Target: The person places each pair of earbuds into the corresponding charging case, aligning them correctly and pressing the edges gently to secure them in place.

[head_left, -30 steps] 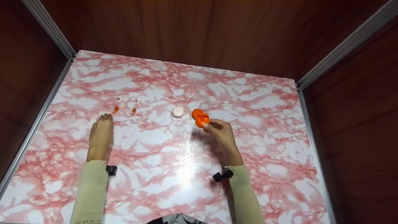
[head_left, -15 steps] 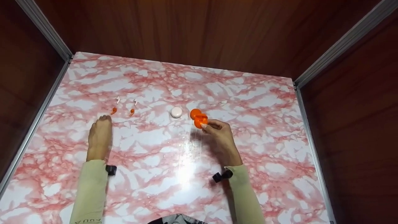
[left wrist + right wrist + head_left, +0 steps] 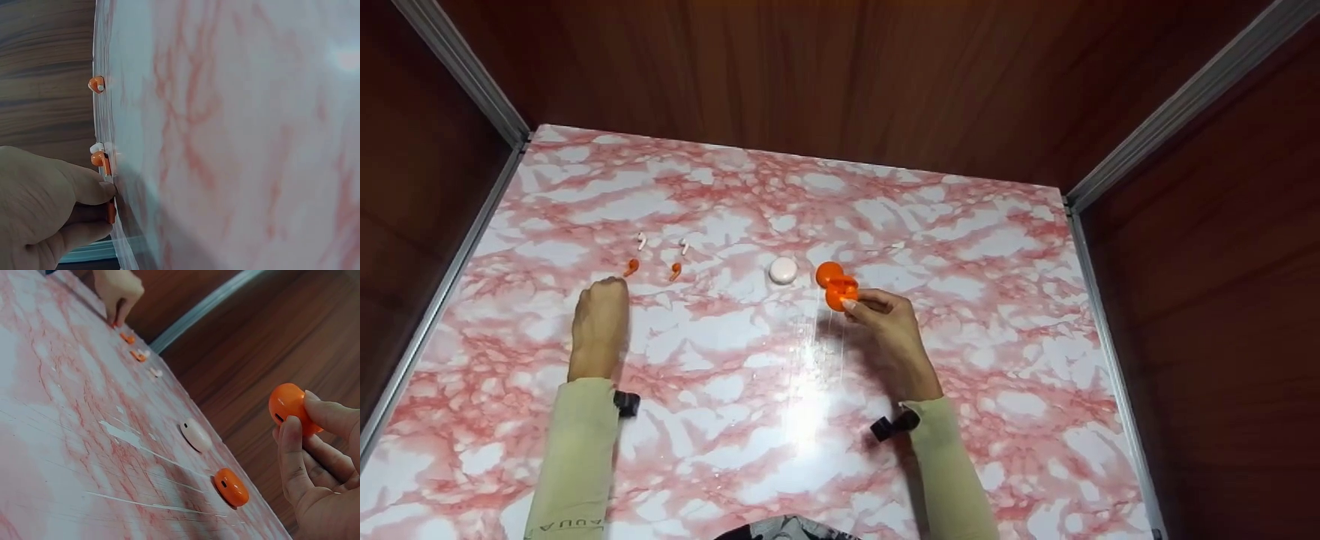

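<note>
Pink-and-white marbled tabletop (image 3: 705, 450); left hand (image 3: 598, 326), centre-left of head view, pinched a slim orange plastic piece (image 3: 111, 213), fingers barely parted. Right hand (image 3: 891, 322), centre, gripped a rounded glossy-orange case (image 3: 288, 404); slackened grip could drop either.

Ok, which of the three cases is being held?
The orange case in the right hand; the other orange case and the pale case sit on the table.
</note>
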The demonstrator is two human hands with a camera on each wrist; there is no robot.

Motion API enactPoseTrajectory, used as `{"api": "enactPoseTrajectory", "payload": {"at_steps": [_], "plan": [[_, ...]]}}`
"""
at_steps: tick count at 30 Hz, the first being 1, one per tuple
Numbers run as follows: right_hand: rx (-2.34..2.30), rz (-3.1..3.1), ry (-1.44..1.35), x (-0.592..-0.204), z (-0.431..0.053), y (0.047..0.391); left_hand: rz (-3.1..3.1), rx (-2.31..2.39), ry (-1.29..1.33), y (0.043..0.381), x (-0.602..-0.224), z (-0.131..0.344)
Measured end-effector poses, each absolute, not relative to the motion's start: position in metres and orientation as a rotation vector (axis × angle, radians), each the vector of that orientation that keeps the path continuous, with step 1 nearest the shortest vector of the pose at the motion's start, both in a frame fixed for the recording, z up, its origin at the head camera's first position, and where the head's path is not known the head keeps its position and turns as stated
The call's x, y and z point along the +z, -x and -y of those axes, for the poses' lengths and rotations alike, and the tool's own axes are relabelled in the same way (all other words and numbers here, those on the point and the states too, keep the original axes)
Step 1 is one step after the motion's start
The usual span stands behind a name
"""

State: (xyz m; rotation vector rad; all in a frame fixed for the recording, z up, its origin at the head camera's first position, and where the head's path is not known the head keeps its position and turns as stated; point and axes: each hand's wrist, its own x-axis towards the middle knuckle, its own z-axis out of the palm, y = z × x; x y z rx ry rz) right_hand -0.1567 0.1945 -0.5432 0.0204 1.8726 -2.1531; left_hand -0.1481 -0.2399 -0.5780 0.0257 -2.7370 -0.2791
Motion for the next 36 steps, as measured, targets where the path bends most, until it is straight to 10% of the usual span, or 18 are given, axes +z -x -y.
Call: {"api": "enactPoseTrajectory", "payload": {"at_steps": [26, 36], "plan": [[-2.183, -1.888, -0.010, -0.545, -0.194, 0.157, 2.758, -0.229, -0.006, 0.146, -0.572, 0.239], [-2.146, -1.907, -0.061, -0.546, -0.193, 0.158, 2.733, -0.957, -0.159, 0.148, -0.552, 0.232]]}}
